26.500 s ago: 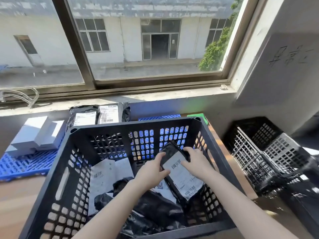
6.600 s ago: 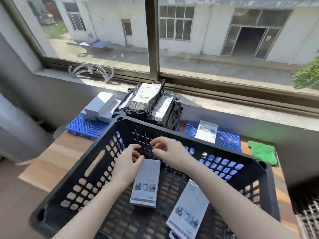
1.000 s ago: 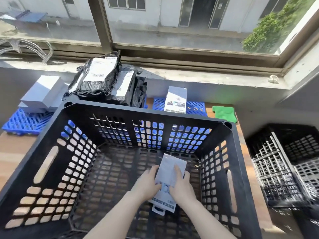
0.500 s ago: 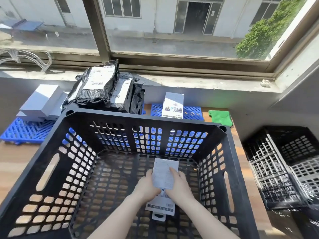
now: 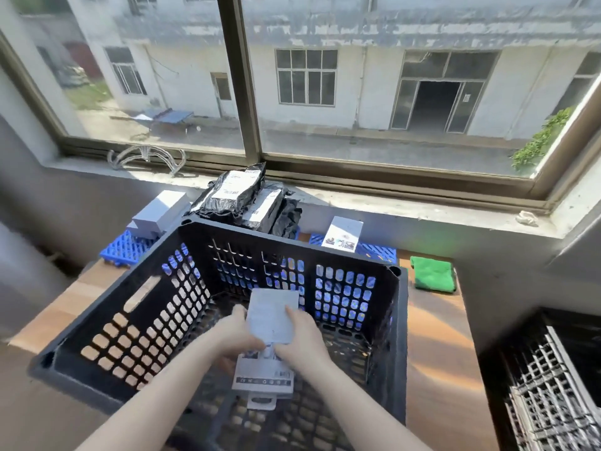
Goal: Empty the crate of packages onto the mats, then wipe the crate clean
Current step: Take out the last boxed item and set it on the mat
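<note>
Fingers of left hand and right hand grip two packs in the crate — advise squaring them, clearing the rim, laying flat on the mat.

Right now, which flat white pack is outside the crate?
The pack on the blue mat beyond the crate; the other two packs are inside it, held by left hand and right hand.
</note>
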